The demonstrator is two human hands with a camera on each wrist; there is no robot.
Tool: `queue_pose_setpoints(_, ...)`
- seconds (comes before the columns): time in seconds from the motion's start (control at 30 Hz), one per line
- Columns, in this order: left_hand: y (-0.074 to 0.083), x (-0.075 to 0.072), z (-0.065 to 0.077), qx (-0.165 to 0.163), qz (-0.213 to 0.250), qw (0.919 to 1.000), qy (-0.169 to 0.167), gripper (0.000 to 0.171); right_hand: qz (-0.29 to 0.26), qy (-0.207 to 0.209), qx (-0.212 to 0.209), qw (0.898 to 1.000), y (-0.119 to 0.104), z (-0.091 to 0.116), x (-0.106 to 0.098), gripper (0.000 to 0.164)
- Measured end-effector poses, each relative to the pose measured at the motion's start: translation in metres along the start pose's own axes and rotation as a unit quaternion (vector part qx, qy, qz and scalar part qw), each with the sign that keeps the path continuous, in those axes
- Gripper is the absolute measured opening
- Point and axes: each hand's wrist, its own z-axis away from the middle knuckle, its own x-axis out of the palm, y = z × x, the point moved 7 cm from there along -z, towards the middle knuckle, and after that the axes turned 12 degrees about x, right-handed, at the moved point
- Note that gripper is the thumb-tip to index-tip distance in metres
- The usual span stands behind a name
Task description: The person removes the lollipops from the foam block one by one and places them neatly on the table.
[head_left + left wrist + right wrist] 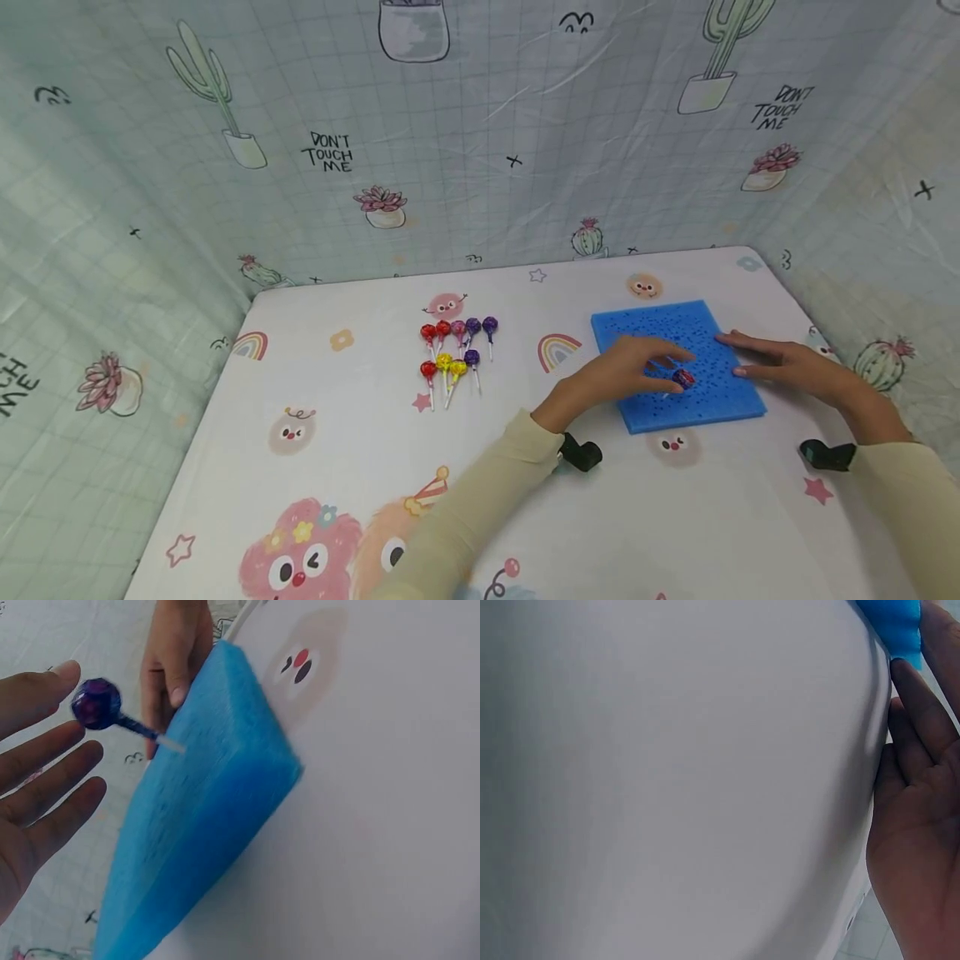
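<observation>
A lollipop [682,379] in a dark purple and red wrapper stands with its white stick in a blue foam block [708,400] pitted with small holes. In the left wrist view the lollipop [97,703] leans slightly, its stick end at the foam. Around its head, my left hand [615,371] has its thumb and fingers spread, with gaps showing between fingertips and wrapper. My right hand [813,375] rests at the block's right edge, fingers extended. Seen from the right wrist, these fingers [922,712] lie against the block's edge.
Left of the block, two rows of lollipops [457,367] in red, pink, yellow and purple wrappers lie on the white printed table [337,450]. Patterned cloth [465,167] hangs behind the table and along both sides.
</observation>
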Motion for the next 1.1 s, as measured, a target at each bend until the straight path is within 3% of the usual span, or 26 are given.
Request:
queue_pose_setpoints(0.23, 0.004, 0.014, -0.009, 0.006, -0.02, 0.9995, -0.024, 0.038, 0.01, -0.001, 0.01, 1.0, -0.002, -0.002, 0.001, 0.069)
queue_pose_setpoints(0.57, 0.006, 0.006, -0.012, -0.001, -0.025, 0.999, 0.037, 0.035, 0.027, 0.015, -0.013, 0.999, -0.01, -0.001, -0.004, 0.064)
queue_pose_setpoints(0.77, 0.01, 0.004, -0.013, -0.002, -0.028, 0.9984, 0.049, 0.031, 0.043, 0.022, -0.022, 0.999, -0.016, 0.0, -0.005, 0.061)
queue_pose_setpoints(0.97, 0.014, 0.002, -0.013, 0.011, -0.012, 0.9977, 0.065, 0.03, 0.057, 0.03, -0.022, 0.998, -0.019, 0.004, -0.004, 0.061)
queue_pose_setpoints(1.1, 0.017, -0.005, -0.01, 0.013, 0.018, 0.995, 0.097, 0.033, 0.065, 0.029, -0.019, 0.997, -0.02, 0.003, -0.002, 0.062)
